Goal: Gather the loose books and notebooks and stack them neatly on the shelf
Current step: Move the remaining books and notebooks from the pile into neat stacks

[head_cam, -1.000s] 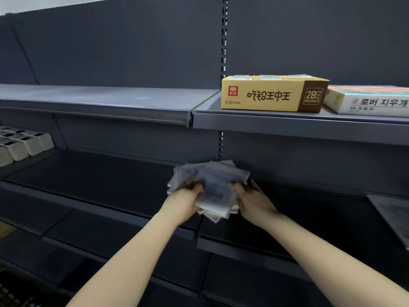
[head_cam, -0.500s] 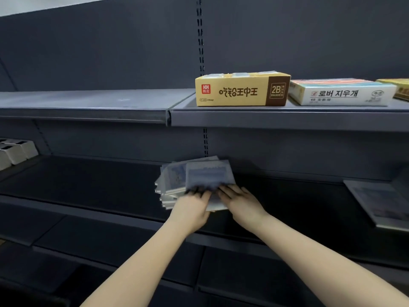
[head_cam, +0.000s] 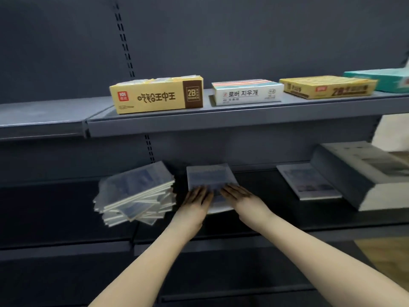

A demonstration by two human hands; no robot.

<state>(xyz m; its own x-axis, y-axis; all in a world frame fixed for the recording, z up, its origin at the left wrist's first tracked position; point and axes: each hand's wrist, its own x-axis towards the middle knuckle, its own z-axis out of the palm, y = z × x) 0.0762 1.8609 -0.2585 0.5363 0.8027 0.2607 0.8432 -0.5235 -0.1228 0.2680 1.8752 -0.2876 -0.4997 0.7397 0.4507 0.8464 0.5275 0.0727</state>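
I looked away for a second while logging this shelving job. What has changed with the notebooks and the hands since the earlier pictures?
The bundle held in both hands has been split: a messy pile of notebooks now lies let go on the lower shelf, and the left hand and right hand press flat on a single notebook to its right. The boxes on the upper shelf stayed put.

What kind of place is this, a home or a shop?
Probably a stationery shop. Dark metal shelves on slotted uprights carry retail boxes marked 2B, and many identical notebooks lie below, which both hands are arranging.
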